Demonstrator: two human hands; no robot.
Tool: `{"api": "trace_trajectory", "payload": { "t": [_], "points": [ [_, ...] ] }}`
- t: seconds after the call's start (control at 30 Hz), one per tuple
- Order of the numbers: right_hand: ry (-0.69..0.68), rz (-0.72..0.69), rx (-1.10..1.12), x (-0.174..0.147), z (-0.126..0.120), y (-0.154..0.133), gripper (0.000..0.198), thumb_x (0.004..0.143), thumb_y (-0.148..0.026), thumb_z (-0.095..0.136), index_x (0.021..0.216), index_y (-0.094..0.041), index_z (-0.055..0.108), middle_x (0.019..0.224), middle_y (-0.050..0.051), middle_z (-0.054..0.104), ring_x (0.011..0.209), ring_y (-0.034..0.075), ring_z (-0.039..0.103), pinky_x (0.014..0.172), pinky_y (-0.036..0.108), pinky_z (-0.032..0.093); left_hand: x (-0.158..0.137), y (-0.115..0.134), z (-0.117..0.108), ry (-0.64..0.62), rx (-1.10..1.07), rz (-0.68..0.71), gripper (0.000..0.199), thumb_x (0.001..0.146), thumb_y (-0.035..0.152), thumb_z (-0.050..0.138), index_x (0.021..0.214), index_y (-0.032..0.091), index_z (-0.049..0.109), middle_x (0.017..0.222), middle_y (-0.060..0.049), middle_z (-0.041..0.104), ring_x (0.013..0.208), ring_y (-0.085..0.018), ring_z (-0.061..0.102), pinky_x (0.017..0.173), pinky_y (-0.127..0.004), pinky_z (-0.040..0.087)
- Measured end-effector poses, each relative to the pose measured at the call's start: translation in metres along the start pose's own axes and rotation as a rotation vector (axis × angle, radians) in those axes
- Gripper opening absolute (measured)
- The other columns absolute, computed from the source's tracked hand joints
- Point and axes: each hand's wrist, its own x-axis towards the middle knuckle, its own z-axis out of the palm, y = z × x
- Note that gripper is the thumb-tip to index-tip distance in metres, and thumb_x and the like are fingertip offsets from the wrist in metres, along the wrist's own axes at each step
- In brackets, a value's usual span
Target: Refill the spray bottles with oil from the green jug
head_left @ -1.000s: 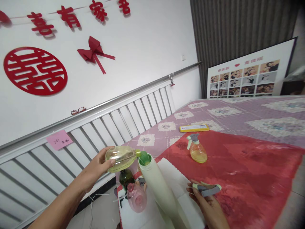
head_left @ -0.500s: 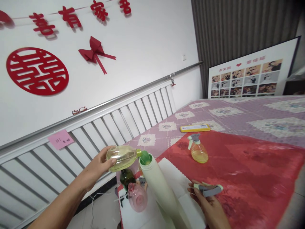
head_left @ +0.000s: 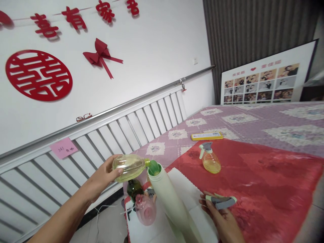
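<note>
My left hand grips a clear yellow bottle, tipped nearly on its side. Its neck meets a green funnel-like piece at the mouth of a tall, pale-green bottle, which leans toward me. Whether liquid is flowing cannot be made out. My right hand, lower right, is closed around a curved grey piece with pale-green edges, perhaps a cap. Left of the tall bottle stand a pink bottle and a dark green bottle, both without spray heads.
A yellow spray bottle with a grey head stands on the red cloth. Behind it lies a yellow flat case on the purple patterned tablecloth. A white radiator runs along the wall at left.
Almost nothing differs. Both hands keep their holds and the yellow bottle stays tipped at the funnel-like piece; the view has shifted very slightly.
</note>
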Motion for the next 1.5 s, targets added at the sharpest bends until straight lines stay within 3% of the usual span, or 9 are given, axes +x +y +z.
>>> {"api": "trace_trajectory", "payload": {
  "t": [0.4,0.67,0.83,1.07,1.5],
  "points": [
    [-0.019,-0.001,0.006,0.002,-0.005,0.005,0.053,0.058,-0.061,0.084,0.092,-0.021,0.078,0.096,0.006,0.08,0.086,0.022,0.074,0.076,0.027,0.062,-0.002,0.005,0.0,-0.014,0.009,-0.018,0.072,0.069,0.059,0.07,0.13,0.025,0.052,0.128,-0.01,0.063,0.106,-0.031,0.06,0.085,-0.039,0.049],
    [0.001,0.02,0.051,0.0,-0.001,-0.001,0.052,0.053,-0.06,0.087,0.087,-0.021,0.079,0.091,0.006,0.081,0.082,0.022,0.075,0.072,0.026,0.063,-0.003,0.009,0.001,-0.001,0.093,-0.016,0.072,0.073,0.059,0.061,0.134,0.022,0.047,0.132,-0.012,0.061,0.109,-0.03,0.062,0.085,-0.039,0.052],
    [0.003,0.023,0.069,-0.001,0.0,-0.004,0.051,0.051,-0.058,0.088,0.085,-0.022,0.079,0.089,0.004,0.081,0.081,0.021,0.075,0.072,0.023,0.062,-0.001,0.01,-0.001,-0.044,0.091,-0.004,0.075,0.072,0.059,0.063,0.135,0.022,0.046,0.134,-0.012,0.061,0.112,-0.03,0.062,0.087,-0.038,0.053],
    [0.013,0.034,0.073,-0.001,0.0,-0.005,0.053,0.049,-0.059,0.088,0.084,-0.02,0.079,0.089,0.006,0.081,0.082,0.022,0.076,0.071,0.025,0.062,-0.002,0.012,0.0,-0.005,0.088,0.005,0.072,0.072,0.057,0.064,0.133,0.022,0.048,0.133,-0.012,0.062,0.112,-0.031,0.063,0.09,-0.041,0.053],
    [0.023,0.039,0.066,-0.001,-0.002,-0.002,0.055,0.049,-0.061,0.087,0.084,-0.019,0.079,0.09,0.007,0.081,0.082,0.023,0.075,0.073,0.025,0.062,0.003,0.007,-0.007,-0.089,0.065,-0.009,0.07,0.076,0.061,0.066,0.133,0.025,0.046,0.141,-0.012,0.054,0.127,-0.034,0.054,0.099,-0.045,0.05]
  ]
}}
